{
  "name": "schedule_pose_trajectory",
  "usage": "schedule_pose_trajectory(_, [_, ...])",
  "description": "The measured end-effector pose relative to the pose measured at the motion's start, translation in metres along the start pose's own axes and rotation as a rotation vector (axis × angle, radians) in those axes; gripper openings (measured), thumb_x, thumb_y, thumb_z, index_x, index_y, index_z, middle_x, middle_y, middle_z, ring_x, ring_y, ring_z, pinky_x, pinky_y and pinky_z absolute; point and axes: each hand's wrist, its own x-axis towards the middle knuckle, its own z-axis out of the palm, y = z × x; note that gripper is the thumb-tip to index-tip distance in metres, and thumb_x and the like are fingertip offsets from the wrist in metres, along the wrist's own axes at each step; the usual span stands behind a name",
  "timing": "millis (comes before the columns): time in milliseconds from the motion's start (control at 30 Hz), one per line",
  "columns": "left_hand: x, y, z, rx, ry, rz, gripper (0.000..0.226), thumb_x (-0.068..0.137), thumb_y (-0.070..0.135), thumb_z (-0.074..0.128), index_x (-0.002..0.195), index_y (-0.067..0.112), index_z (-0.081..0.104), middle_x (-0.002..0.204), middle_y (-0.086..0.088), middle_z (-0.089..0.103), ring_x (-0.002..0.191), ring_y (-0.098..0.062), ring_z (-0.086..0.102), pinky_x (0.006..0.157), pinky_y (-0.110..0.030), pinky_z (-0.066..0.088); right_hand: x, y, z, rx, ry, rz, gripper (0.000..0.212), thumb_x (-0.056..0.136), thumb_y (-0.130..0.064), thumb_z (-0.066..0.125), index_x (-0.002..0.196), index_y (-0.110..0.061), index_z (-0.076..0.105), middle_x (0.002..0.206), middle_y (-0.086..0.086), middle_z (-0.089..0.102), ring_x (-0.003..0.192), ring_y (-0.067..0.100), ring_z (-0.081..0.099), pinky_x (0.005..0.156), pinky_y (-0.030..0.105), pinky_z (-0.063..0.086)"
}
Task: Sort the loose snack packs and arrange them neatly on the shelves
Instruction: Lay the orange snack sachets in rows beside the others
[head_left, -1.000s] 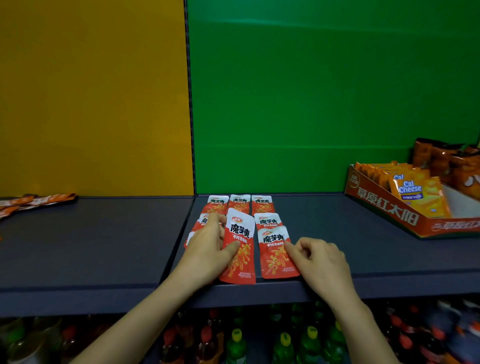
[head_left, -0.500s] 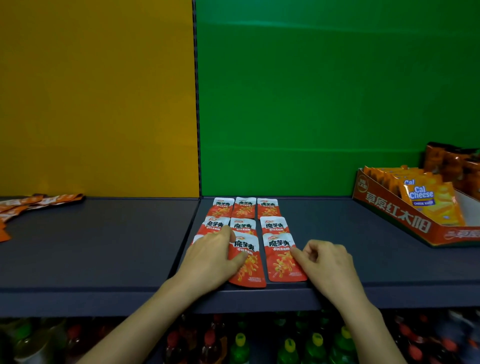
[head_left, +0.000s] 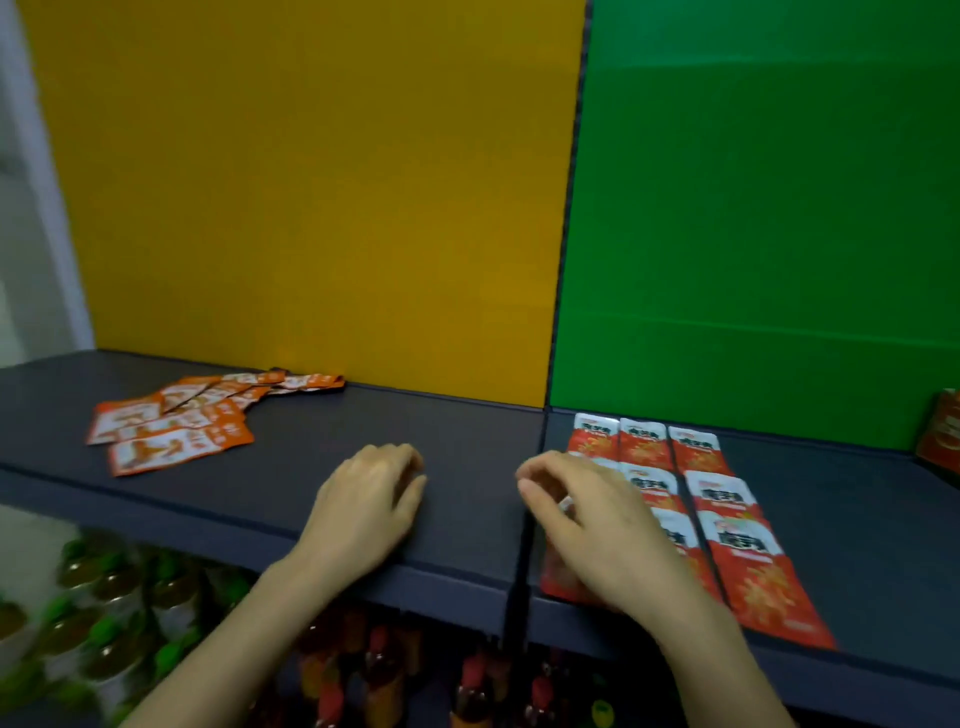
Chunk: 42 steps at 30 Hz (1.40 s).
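1. Your left hand rests on the dark shelf in front of the yellow back panel. The fingers are loosely curled and there's nothing in it.
2. Your right hand is over the left column of the red snack packs, fingers bent and thumb close to the forefinger. A white bit shows by the fingertips, but honestly I can't tell if you're pinching a pack or just hovering.
3. The red packs lie flat in a tidy grid, three columns wide, on the shelf section in front of the green panel, running from the back to the front lip.
4. The orange snack packs sit in a loose, overlapping heap, well to the left of your left hand, near the yellow panel.
5. Bottles stand on the level below, blurry.
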Motion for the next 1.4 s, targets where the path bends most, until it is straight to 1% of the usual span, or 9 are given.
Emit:
schedule_pose_trajectory(200, [-0.026,-0.100,-0.044,0.089,0.016,-0.112,0.020,0.092,0.031,0.049,0.103,0.017,0.058,0.105,-0.001,0.062,0.104,-0.020,0.053,0.083,-0.031,0.040,0.040,-0.072,0.072,-0.021,-0.164,-0.058,0.025,0.096,-0.042,0.039,0.110,-0.033,0.056,0.111,-0.015,0.060,0.103,0.010,0.055,0.084,0.030,0.042])
schedule_pose_trajectory(367, [-0.048,-0.187,-0.096,0.137,0.026,-0.175,0.027,0.081,0.034,0.047,0.085,0.013,0.063,0.086,-0.004,0.066,0.089,-0.026,0.058,0.075,-0.036,0.043,0.079,-0.137,0.138,0.083,-0.239,0.057,0.026,0.092,-0.045,0.045,0.108,-0.032,0.062,0.106,-0.013,0.063,0.100,0.010,0.056,0.078,0.027,0.042])
schedule_pose_trajectory(467, [-0.061,-0.240,-0.122,0.157,0.034,-0.216,0.011,0.085,0.023,0.060,0.086,0.013,0.064,0.087,-0.004,0.067,0.089,-0.026,0.058,0.077,-0.037,0.044,0.106,-0.169,0.180,0.040,-0.292,0.165,0.042,0.089,-0.056,0.045,0.112,-0.025,0.063,0.111,-0.006,0.058,0.108,0.016,0.055,0.080,0.029,0.041])
schedule_pose_trajectory(567, [-0.068,-0.283,-0.139,0.162,0.038,-0.240,0.005,0.084,0.021,0.063,0.085,0.016,0.063,0.086,-0.001,0.066,0.087,-0.023,0.058,0.075,-0.035,0.044,0.131,-0.194,0.211,-0.086,-0.331,0.236,0.063,0.085,-0.067,0.038,0.121,-0.019,0.059,0.124,0.004,0.050,0.118,0.024,0.049,0.092,0.036,0.041])
schedule_pose_trajectory(800, [-0.045,-0.344,-0.142,0.148,0.040,-0.289,0.014,0.088,0.028,0.056,0.088,0.016,0.064,0.090,-0.001,0.064,0.092,-0.020,0.055,0.077,-0.031,0.042,0.176,-0.219,0.253,-0.199,-0.324,0.430,0.089,0.078,-0.079,0.032,0.134,-0.011,0.047,0.140,0.011,0.039,0.129,0.031,0.040,0.101,0.044,0.034])
schedule_pose_trajectory(900, [-0.021,-0.355,-0.133,0.179,0.039,-0.321,0.025,0.090,0.033,0.052,0.094,0.013,0.067,0.098,-0.005,0.060,0.101,-0.023,0.052,0.083,-0.033,0.042,0.193,-0.220,0.263,-0.252,-0.316,0.446,0.089,0.079,-0.076,0.036,0.138,-0.009,0.041,0.143,0.012,0.034,0.131,0.031,0.038,0.102,0.043,0.033])
schedule_pose_trajectory(1067, [0.024,-0.369,-0.115,0.339,-0.154,-0.387,0.046,0.094,0.047,0.038,0.108,0.013,0.065,0.119,-0.008,0.054,0.114,-0.026,0.045,0.091,-0.036,0.038,0.213,-0.213,0.277,-0.221,-0.287,0.455,0.082,0.080,-0.069,0.047,0.133,-0.007,0.039,0.138,0.011,0.042,0.127,0.029,0.043,0.100,0.041,0.037])
schedule_pose_trajectory(1267, [0.058,-0.384,-0.103,0.262,-0.281,-0.437,0.052,0.092,0.051,0.038,0.122,0.014,0.058,0.131,-0.009,0.047,0.124,-0.027,0.037,0.100,-0.039,0.032,0.233,-0.202,0.287,-0.007,-0.223,0.541,0.060,0.088,-0.054,0.050,0.123,-0.006,0.041,0.130,0.010,0.052,0.119,0.027,0.052,0.098,0.040,0.042])
schedule_pose_trajectory(1400, [0.073,-0.394,-0.098,0.207,-0.353,-0.470,0.054,0.091,0.053,0.041,0.129,0.015,0.051,0.138,-0.010,0.042,0.129,-0.028,0.033,0.104,-0.040,0.029,0.239,-0.204,0.297,0.027,-0.170,0.549,0.060,0.089,-0.053,0.048,0.125,-0.005,0.041,0.133,0.011,0.050,0.124,0.028,0.047,0.101,0.040,0.036])
